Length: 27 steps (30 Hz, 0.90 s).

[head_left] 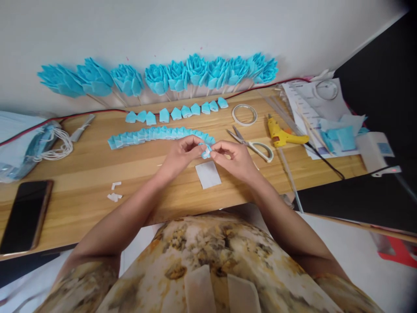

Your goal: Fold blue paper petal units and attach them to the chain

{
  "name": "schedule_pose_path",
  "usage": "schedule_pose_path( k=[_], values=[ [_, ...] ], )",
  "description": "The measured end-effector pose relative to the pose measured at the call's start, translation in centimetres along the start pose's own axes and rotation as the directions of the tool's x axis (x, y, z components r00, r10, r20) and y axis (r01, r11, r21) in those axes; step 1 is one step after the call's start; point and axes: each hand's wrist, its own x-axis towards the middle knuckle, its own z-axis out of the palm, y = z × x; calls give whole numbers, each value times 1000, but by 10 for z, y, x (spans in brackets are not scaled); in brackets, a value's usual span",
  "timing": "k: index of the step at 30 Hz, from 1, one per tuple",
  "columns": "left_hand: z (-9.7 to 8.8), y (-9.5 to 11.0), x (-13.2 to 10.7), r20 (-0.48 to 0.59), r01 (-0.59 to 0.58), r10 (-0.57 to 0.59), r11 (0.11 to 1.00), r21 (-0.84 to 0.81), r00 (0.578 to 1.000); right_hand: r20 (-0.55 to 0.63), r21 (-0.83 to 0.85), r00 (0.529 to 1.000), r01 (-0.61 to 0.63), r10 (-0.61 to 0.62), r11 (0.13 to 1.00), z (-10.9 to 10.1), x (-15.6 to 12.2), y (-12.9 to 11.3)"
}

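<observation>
Near the middle of the tabletop [87,174], toward the front edge, the person's two hands meet over a small blue folded piece [206,151]. The left hand [180,153] pinches it between thumb and fingers from one side; the right hand [235,160] pinches it from the other. The fingertips cover much of the piece — its folds and the pale patch on it are hard to make out.

Just in front of it, toward the front edge, lies a white square [208,175]. Behind the hands runs an overlapping row of blue folded pieces [146,136], its right part partly hidden by the left hand. A looser row of blue folded pieces [176,114] lies farther back, and blue artificial flowers [156,79] on thin sticks lean along the back edge against the wall.

Right of the hands lie the scissors [240,137], one handle loop partly masked by the right hand; a tape roll [235,114] and a yellow glue gun [280,135] lie beyond. White scraps [114,197] sit left of the forearms, and a smartphone [26,213] lies by the front edge toward the left end — that end is cut off by the view.
</observation>
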Motion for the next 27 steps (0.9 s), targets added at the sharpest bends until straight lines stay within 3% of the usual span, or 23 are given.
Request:
schedule_pose_path(
  k=[5,13,20,23,27],
  values=[
    [0,-5,2,-68,-9,6,999,-46,998,100,46,994,30,-34,998,-1,3,0],
    [2,-6,3,-100,6,-17,994,-105,995,9,52,1000,-5,5,999,11,15,2],
    [1,-14,5,-67,155,-185,935,-320,980,65,137,998,14,-23,990,9,23,13],
    [-2,-17,8,-44,193,-217,929,-317,975,43,141,999,14,-20,990,9,23,19],
    [-5,-15,9,-95,122,-147,966,-228,985,5,65,1000,16,-16,998,9,19,20]
  ],
)
